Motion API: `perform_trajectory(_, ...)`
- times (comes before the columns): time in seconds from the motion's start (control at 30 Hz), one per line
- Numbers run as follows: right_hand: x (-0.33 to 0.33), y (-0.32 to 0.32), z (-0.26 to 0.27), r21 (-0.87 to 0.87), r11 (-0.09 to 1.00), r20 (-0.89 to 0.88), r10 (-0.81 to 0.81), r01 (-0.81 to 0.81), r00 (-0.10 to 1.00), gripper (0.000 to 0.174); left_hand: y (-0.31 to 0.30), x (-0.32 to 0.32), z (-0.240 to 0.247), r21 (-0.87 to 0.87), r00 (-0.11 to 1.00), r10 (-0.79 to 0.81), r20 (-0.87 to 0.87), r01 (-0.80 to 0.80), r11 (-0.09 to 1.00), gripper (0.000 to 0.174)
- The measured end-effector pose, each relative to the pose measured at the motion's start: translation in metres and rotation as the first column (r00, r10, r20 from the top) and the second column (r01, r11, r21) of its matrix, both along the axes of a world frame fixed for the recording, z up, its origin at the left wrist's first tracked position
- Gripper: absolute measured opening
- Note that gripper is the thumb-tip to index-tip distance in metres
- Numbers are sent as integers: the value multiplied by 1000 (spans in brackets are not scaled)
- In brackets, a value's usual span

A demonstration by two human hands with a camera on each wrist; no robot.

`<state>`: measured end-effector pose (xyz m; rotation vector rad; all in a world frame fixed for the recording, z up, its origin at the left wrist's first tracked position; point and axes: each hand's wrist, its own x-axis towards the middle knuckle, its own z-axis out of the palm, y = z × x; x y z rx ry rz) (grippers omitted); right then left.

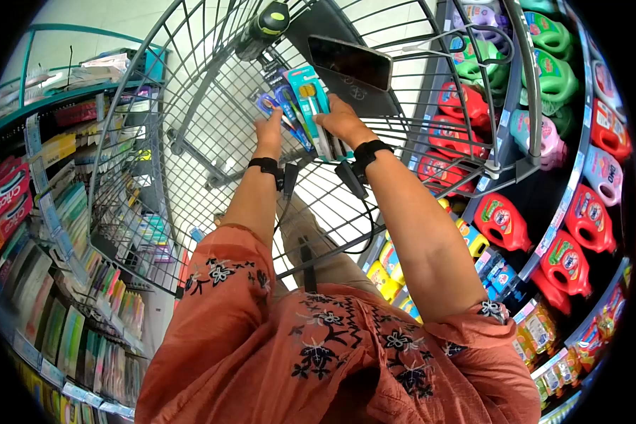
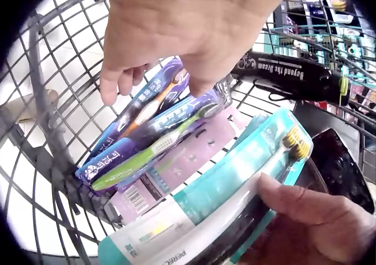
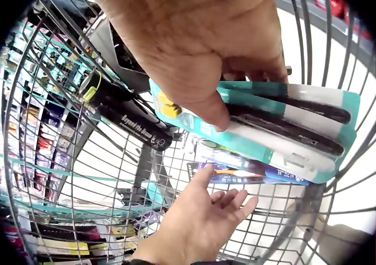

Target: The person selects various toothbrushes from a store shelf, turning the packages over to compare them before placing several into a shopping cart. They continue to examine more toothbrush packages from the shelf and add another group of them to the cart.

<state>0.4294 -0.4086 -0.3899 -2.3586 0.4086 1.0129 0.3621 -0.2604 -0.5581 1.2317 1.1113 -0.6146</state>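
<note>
Right hand [image 1: 344,121] grasps the teal pack [image 2: 217,174] in the cart [image 1: 533,106]: thumb on the front, other fingers partly hidden at one edge. Left hand [image 3: 197,221] relaxed, thumb apart from fingers, gripping nothing; blue packs [image 2: 114,168] lie just beside its fingertips, touching or not, cannot tell. Pink pack [image 2: 202,140] between blue and teal. Bottle [image 1: 263,32] and phone [image 1: 352,63] farther off.

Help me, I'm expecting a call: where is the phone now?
In the head view, the phone is near the top, right of centre, over the cart's black panel, beyond the right hand and teal toothbrush packaging.
</note>
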Motion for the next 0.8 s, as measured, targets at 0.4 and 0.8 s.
perform_trajectory(0.4, 10, 8, -22, 42, 988, -79, 153, -150, 985, 59, -4, 13, 34, -227, 990, -40, 137, 71, 971, 56)
perform_trajectory(0.8, 8, 15, -45, -83, 976, -13, 202, -203, 979, 46, -2, -3, 32, -310, 993, 59, 101, -25, 950, 68)
